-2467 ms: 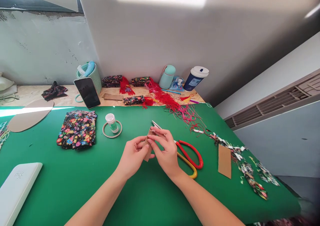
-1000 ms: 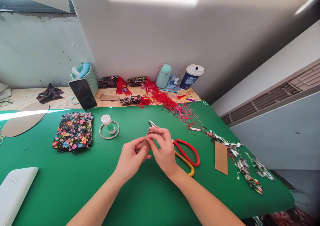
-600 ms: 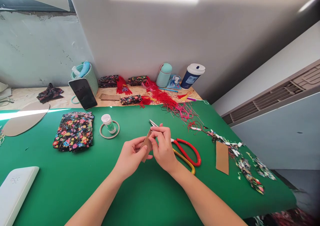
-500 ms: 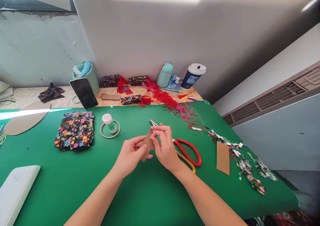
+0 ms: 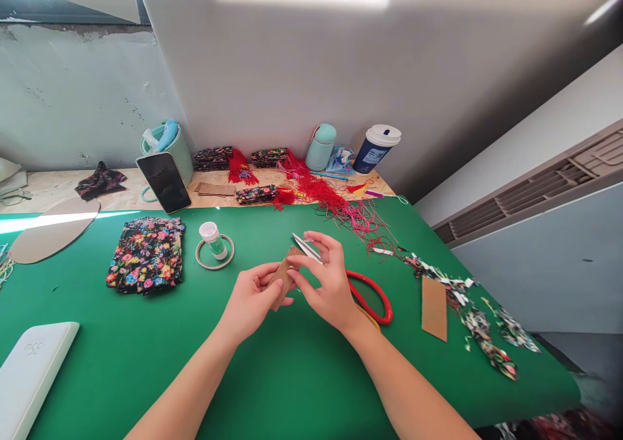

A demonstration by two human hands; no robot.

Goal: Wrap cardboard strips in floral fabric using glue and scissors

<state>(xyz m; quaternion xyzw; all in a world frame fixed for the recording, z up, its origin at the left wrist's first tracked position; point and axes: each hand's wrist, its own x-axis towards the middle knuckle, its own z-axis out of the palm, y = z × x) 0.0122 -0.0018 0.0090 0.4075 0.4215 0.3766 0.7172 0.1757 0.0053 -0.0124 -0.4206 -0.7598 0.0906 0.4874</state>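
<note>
Loosening its fingers in the head view, the right hand (image 5: 326,284) has spread wider than a moment ago, its outer fingers lifted away and more of the blades showing behind it on the scissors (image 5: 304,244). Its thumb and forefinger are close together at the upper part of the cardboard strip (image 5: 281,272), but I cannot tell whether they pinch it or only rest on it. The left hand (image 5: 250,300) is closed on the strip's lower part, thumb on top and fingers beneath, so, as I judge it, this hand now does most of the holding and the right is freer to work. The strip sits between the two hands, tilted, above the green mat (image 5: 296,388). A second cardboard piece (image 5: 434,309) lies well to the right of the right hand. As for writing, the white power bank (image 5: 39,368), well to the left of the left hand, bears a marking that looks like 35W upside down. Beyond the hands, the paper cup (image 5: 374,151) and the small bottle (image 5: 213,240) carry labels too small to read, and no brand can be made out.
</note>
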